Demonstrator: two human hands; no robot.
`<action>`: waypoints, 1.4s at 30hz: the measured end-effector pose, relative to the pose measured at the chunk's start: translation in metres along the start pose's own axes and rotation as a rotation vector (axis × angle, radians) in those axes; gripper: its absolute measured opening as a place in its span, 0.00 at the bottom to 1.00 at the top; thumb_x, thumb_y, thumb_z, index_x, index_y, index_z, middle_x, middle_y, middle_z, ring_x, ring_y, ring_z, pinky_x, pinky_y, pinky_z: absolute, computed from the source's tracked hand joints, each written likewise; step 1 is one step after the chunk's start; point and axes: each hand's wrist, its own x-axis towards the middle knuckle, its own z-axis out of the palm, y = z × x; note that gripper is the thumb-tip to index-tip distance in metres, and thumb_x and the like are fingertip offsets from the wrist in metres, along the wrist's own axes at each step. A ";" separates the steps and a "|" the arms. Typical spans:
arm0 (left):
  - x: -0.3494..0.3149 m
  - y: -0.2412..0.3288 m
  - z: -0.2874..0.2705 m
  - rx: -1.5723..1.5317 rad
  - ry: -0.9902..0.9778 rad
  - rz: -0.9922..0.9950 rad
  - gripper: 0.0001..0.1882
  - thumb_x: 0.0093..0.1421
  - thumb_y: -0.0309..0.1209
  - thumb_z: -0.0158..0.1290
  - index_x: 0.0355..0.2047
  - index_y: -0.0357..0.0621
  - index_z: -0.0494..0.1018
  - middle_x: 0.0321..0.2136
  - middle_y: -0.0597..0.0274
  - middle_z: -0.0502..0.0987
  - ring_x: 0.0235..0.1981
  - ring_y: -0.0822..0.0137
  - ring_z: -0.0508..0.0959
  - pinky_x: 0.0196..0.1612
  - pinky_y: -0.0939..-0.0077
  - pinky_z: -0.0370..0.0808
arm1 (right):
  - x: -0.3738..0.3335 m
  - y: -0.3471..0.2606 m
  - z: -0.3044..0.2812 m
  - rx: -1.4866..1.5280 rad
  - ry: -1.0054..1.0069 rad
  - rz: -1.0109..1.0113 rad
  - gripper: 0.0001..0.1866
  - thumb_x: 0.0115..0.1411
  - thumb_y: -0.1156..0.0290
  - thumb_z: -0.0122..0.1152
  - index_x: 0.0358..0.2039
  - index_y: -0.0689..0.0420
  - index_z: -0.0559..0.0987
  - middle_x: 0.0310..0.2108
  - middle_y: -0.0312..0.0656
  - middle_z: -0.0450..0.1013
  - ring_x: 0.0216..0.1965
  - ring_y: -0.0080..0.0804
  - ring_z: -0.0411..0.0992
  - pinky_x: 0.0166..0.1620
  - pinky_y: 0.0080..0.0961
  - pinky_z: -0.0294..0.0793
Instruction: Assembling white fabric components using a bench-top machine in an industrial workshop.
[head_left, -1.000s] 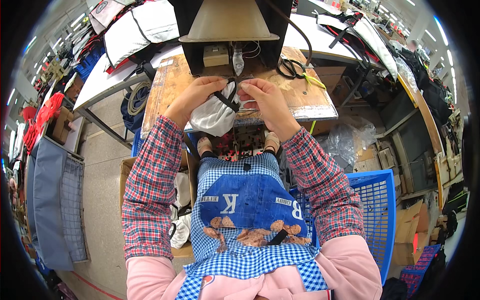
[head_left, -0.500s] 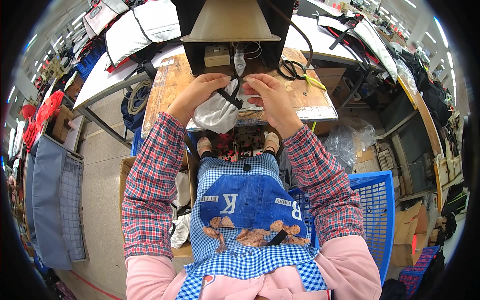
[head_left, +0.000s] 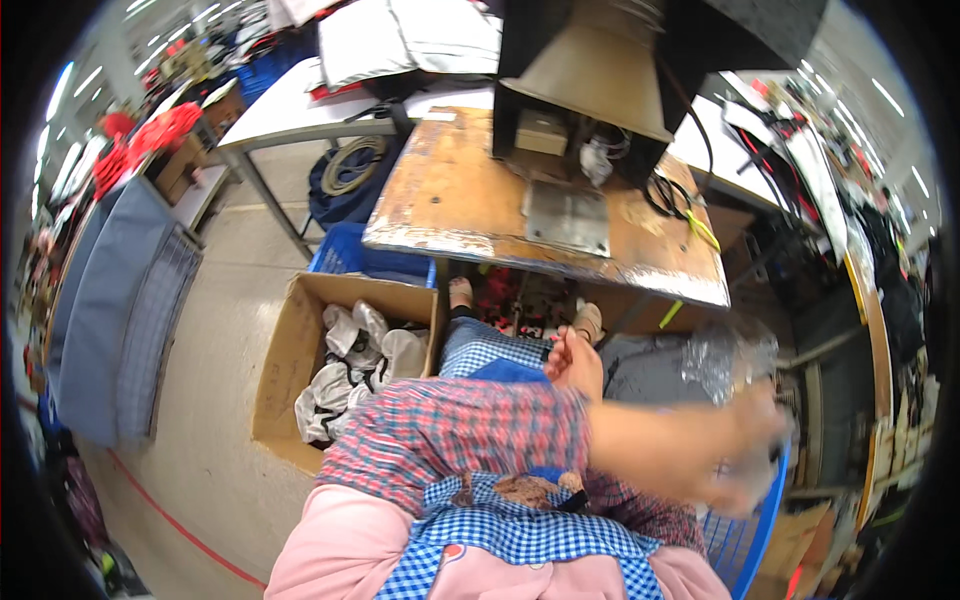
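My left arm reaches across my body to the right, and my left hand (head_left: pixel 735 445) is over the blue plastic basket (head_left: pixel 770 525). Motion smears its fingers; a pale patch shows beside them, but I cannot make out what it is. Under my left forearm, my right hand (head_left: pixel 573 362) is above my lap, fingers loosely apart with nothing seen in them. On the wooden worktable (head_left: pixel 440 200), a flat metal plate (head_left: pixel 567 216) lies in front of the dark machine housing (head_left: pixel 650 95). No white cloth piece shows on the tabletop.
To my left, a cardboard box (head_left: pixel 275 390) holds several white cloth pieces (head_left: pixel 350 365) with black trim. Clear plastic film (head_left: pixel 725 360) is at the right. A grey-covered rack (head_left: pixel 115 310) is farther left. White bags (head_left: pixel 400 40) lie on the back table.
My left hand has swung from the table across to the right-hand basket. The white cloth piece has left the tabletop, uncovering the metal plate. My right hand has drawn back toward my lap.
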 end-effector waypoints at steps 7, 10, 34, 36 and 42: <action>-0.097 -0.006 -0.029 0.213 0.051 -0.188 0.21 0.58 0.35 0.55 0.49 0.37 0.69 0.44 0.47 0.74 0.44 0.48 0.76 0.44 0.62 0.74 | -0.001 -0.019 -0.025 -0.092 0.035 -0.147 0.10 0.65 0.65 0.53 0.36 0.58 0.76 0.22 0.32 0.70 0.20 0.17 0.66 0.22 0.15 0.68; -0.206 -0.048 -0.055 0.293 0.605 -0.672 0.12 0.60 0.30 0.53 0.44 0.39 0.74 0.36 0.56 0.78 0.38 0.67 0.78 0.41 0.73 0.75 | -0.013 -0.029 -0.019 -0.117 0.005 -0.221 0.10 0.66 0.65 0.51 0.37 0.58 0.75 0.23 0.31 0.69 0.21 0.16 0.65 0.24 0.15 0.67; -0.524 -0.261 0.030 0.396 1.209 -1.663 0.22 0.46 0.42 0.61 0.33 0.34 0.77 0.29 0.47 0.79 0.31 0.53 0.79 0.37 0.63 0.74 | -0.032 0.006 0.001 -0.550 -0.210 -0.219 0.11 0.68 0.65 0.49 0.40 0.59 0.76 0.28 0.32 0.73 0.26 0.15 0.68 0.29 0.12 0.68; -0.518 -0.256 0.029 0.491 1.179 -1.644 0.21 0.46 0.42 0.61 0.31 0.34 0.77 0.28 0.47 0.79 0.31 0.53 0.79 0.37 0.63 0.74 | -0.030 0.009 -0.002 -0.556 -0.211 -0.210 0.11 0.67 0.65 0.49 0.39 0.59 0.76 0.28 0.32 0.73 0.26 0.14 0.68 0.29 0.12 0.68; -0.453 -0.170 -0.024 0.862 1.305 -1.132 0.14 0.51 0.37 0.60 0.30 0.37 0.75 0.20 0.49 0.76 0.23 0.53 0.76 0.29 0.61 0.71 | -0.031 0.015 0.013 -0.600 -0.275 -0.197 0.11 0.67 0.65 0.49 0.39 0.59 0.76 0.27 0.31 0.73 0.26 0.14 0.67 0.30 0.13 0.68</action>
